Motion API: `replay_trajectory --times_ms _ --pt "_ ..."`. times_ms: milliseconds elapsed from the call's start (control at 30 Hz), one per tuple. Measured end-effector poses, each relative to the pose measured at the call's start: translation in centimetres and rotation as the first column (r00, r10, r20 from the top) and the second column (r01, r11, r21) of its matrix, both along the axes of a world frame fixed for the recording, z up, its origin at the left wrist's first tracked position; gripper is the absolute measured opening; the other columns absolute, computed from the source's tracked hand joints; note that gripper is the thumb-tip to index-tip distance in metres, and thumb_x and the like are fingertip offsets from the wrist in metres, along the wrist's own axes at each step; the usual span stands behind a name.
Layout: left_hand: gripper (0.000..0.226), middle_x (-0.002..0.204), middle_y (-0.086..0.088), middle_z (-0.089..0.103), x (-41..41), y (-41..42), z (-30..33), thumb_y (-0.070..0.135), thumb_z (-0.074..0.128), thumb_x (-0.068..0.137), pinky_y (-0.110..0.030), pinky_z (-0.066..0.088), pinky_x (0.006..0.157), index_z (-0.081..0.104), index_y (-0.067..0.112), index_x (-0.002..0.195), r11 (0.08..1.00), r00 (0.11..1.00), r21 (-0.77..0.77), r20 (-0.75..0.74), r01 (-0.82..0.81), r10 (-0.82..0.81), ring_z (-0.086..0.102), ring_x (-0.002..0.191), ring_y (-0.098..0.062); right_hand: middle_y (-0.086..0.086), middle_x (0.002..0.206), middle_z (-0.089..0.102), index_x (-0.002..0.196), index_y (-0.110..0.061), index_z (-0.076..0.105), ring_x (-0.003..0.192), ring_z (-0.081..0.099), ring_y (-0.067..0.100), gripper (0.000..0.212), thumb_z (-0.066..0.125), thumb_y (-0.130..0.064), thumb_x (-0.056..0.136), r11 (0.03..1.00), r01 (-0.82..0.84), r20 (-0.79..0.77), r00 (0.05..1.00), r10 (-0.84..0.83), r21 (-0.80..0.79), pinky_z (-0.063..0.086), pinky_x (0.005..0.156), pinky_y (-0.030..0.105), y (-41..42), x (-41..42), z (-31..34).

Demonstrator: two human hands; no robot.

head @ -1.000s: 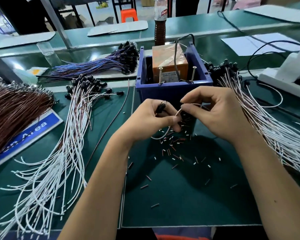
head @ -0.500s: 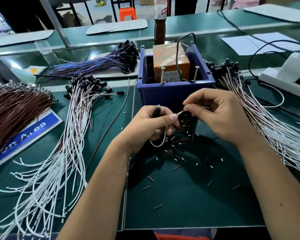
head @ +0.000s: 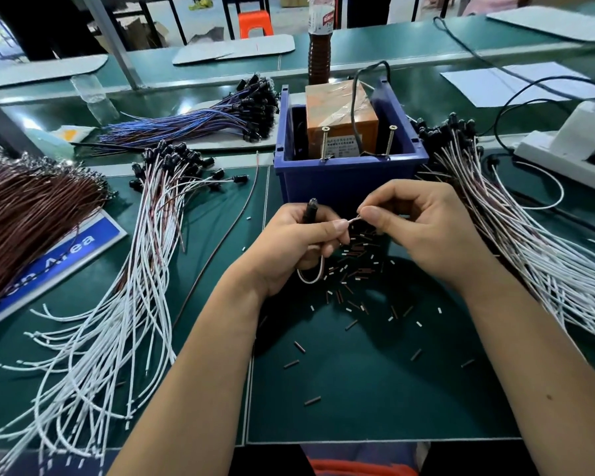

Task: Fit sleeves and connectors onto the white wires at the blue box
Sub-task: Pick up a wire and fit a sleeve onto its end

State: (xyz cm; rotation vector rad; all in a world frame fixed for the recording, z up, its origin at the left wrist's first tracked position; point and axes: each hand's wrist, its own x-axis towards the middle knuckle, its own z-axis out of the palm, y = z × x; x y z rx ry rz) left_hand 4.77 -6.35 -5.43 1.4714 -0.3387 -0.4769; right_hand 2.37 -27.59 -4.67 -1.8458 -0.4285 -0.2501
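My left hand point(head: 299, 245) grips a looped white wire point(head: 311, 278) whose black connector point(head: 310, 209) sticks up above my fingers. My right hand point(head: 423, 231) pinches the free end of that wire point(head: 354, 219) between thumb and forefinger, just right of my left thumb. Both hands are just in front of the blue box point(head: 349, 176), which holds an orange block and two upright screws. Several small brown and white sleeves point(head: 356, 250) lie scattered on the green mat below my hands.
A fan of white wires with black connectors point(head: 124, 297) lies left, another bundle point(head: 516, 235) right. Brown wires point(head: 24, 214) sit far left, blue-purple wires point(head: 200, 118) behind. A bottle point(head: 318, 46) stands behind the box; a white power strip point(head: 564, 152) lies at right.
Both hands have dropped a little towards me. The connector now stands upright above my left fingers, and the right fingertips have closed in on the wire's end.
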Motion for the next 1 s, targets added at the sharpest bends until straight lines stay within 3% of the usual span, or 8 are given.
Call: replay_trajectory --times_ms 100,200,367,500,600,767,867,1000 --pt "0.018 0.054 0.001 0.049 0.0 0.1 0.0 0.02 0.066 0.089 -0.015 0.018 0.039 0.068 0.009 0.075 1.0 1.0 -0.008 -0.005 -0.008 0.008 0.029 0.043 -0.004 -0.006 0.072 0.071 0.093 -0.008 0.076 0.06 0.061 0.003 0.004 0.074 -0.007 0.096 0.999 0.014 -0.029 0.999 -0.012 0.052 0.046 0.058 0.014 0.2 0.1 -0.1" --pt "0.018 0.054 0.001 0.048 0.0 0.4 0.0 0.018 0.065 0.088 -0.015 0.018 0.039 0.067 0.007 0.074 0.999 0.999 -0.038 -0.028 -0.017 0.016 0.028 0.042 -0.004 0.004 0.078 0.073 0.089 -0.016 0.069 0.054 0.063 0.016 0.012 0.068 -0.013 0.101 0.958 0.136 -0.078 0.99 -0.12 0.253 0.041 0.045 0.023 -0.2 0.3 0.0" --pt "0.021 0.056 0.002 0.05 0.1 0.9 0.0 0.019 0.063 0.091 -0.013 0.02 0.037 0.072 0.013 0.074 0.988 0.995 -0.15 -0.1 -0.034 0.019 0.026 0.042 -0.001 0.004 0.078 0.076 0.085 -0.019 0.071 0.049 0.061 0.018 0.023 0.071 -0.038 0.098 0.989 0.146 -0.038 0.989 -0.145 0.023 0.043 0.046 0.015 -1.2 0.5 -0.4" --pt "0.024 0.058 0.005 0.051 0.2 1.1 0.1 0.021 0.059 0.096 -0.014 0.018 0.038 0.074 0.014 0.079 0.954 0.991 -0.291 -0.129 -0.073 0.036 0.028 0.043 0.0 0.009 0.079 0.075 0.094 -0.02 0.077 0.052 0.057 0.013 0.002 0.075 -0.021 0.096 0.995 0.015 -0.118 0.993 -0.003 0.099 0.043 0.048 0.013 -2.7 0.5 0.0" --pt "0.026 0.059 0.008 0.05 0.0 1.1 0.1 0.023 0.057 0.1 -0.014 0.017 0.038 0.076 0.015 0.085 0.937 0.992 -0.344 -0.125 -0.067 0.025 0.029 0.045 0.0 0.006 0.075 0.075 0.094 -0.022 0.082 0.053 0.053 0.009 0.009 0.078 -0.014 0.094 0.993 0.032 -0.101 0.995 -0.021 0.112 0.042 0.05 0.014 -3.4 0.5 0.0" --pt "0.011 0.061 0.005 0.053 -0.6 0.5 -0.1 0.023 0.067 0.096 -0.011 0.021 0.039 0.073 0.019 0.104 0.947 0.982 -0.287 -0.083 0.141 -0.172 0.025 0.048 -0.001 0.006 0.074 0.075 0.095 -0.022 0.082 0.057 0.057 0.003 0.007 0.077 -0.016 0.094 0.995 -0.04 -0.116 0.992 0.051 0.096 0.042 0.052 0.014 -1.9 0.2 -0.1" --pt "0.034 0.067 0.001 0.061 -1.1 -0.1 -0.1 0.035 0.081 0.086 -0.009 0.025 0.04 0.067 0.018 0.111 0.909 0.946 -0.309 -0.072 0.279 -0.315 0.029 0.045 0.002 0.009 0.074 0.073 0.094 -0.022 0.082 0.058 0.056 0.006 0.009 0.075 -0.017 0.095 0.989 -0.081 -0.138 0.986 0.098 0.123 0.041 0.052 0.015 -0.9 0.1 -0.3" --pt "0.036 0.074 0.002 0.062 -1.3 -1.0 -0.2 0.047 0.077 0.086 -0.008 0.027 0.041 0.07 0.017 0.104 0.875 0.938 -0.396 -0.083 0.278 -0.336 0.027 0.047 0.002 0.009 0.072 0.071 0.094 -0.018 0.081 0.055 0.05 0.012 0.012 0.072 -0.012 0.097 0.976 -0.044 -0.124 0.99 0.072 0.212 0.04 0.05 0.017 -0.6 0.2 -0.5"
